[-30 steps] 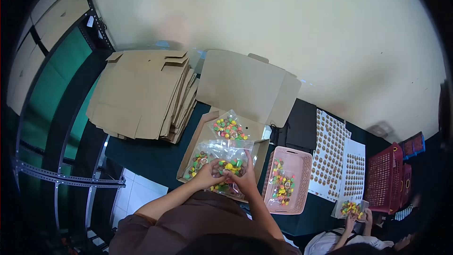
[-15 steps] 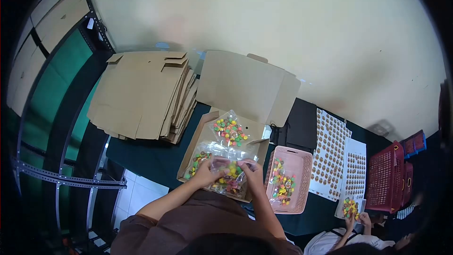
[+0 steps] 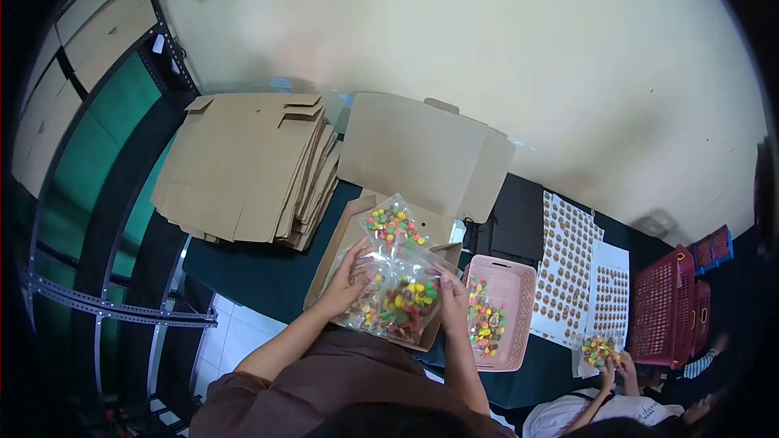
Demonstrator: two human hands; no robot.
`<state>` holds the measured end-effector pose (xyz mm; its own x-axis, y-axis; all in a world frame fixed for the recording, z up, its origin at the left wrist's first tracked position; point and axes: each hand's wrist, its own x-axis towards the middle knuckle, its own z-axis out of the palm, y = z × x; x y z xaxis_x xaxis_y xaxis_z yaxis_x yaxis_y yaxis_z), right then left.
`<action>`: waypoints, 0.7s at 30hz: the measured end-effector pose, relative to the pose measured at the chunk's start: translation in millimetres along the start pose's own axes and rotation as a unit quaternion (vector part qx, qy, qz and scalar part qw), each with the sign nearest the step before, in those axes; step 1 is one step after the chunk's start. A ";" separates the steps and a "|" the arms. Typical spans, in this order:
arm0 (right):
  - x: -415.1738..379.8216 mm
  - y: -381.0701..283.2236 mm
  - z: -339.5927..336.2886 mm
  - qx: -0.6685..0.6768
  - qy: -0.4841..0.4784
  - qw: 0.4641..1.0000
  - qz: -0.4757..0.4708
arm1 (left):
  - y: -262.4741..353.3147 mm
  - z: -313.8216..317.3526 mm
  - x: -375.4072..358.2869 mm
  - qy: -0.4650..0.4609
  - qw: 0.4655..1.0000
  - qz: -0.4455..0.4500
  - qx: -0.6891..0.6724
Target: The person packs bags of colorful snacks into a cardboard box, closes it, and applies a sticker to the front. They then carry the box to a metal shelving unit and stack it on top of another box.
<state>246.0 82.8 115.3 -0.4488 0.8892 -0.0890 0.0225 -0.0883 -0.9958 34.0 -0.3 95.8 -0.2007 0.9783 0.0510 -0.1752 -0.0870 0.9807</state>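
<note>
Both hands hold a clear plastic bag of colourful candies (image 3: 412,298) over the near part of an open cardboard box (image 3: 320,272). My left hand (image 3: 347,284) grips the bag's upper left side, thumb and fingers on the film. On the right edge, near the top corner, my right hand (image 3: 452,296) pinches the plastic. Behind it, a second candy bag (image 3: 393,221) lies in the box. Another bag at the box's left is mostly hidden by my left hand and the held bag. The box lid (image 3: 414,146) stands raised against the wall.
Flattened cardboard boxes (image 3: 235,166) are stacked at the left. A pink basket (image 3: 517,308) with candy bags stands right of the box. Further right are sticker sheets (image 3: 565,264) and a dark red basket (image 3: 661,308). A co-worker's hands (image 3: 617,369) hold another candy bag.
The held bag has spread flatter and turned its face up. My left hand has moved up along it, and my right hand has shifted slightly right. The co-worker's bag has tilted.
</note>
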 end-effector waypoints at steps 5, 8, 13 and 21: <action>-6.0 -4.7 26.1 -0.255 -0.039 0.939 -0.226 | 8.1 18.2 -8.7 -0.099 0.993 0.003 0.058; -9.7 -2.7 50.7 -0.182 -0.095 0.960 -0.191 | 20.3 39.0 -17.9 -0.068 0.994 -0.053 -0.064; -4.3 -12.9 41.2 -0.309 -0.115 0.920 -0.214 | 14.6 32.7 -17.6 -0.068 0.997 -0.032 0.004; -2.2 -11.9 34.9 -0.301 -0.054 0.930 -0.205 | 9.4 32.5 -19.7 -0.056 0.996 -0.057 0.043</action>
<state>215.5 66.2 128.0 -0.6159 0.7400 0.2702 0.3122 0.5441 -0.7788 67.6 -14.3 110.2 -0.0752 0.9961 -0.0459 -0.1074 0.0377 0.9935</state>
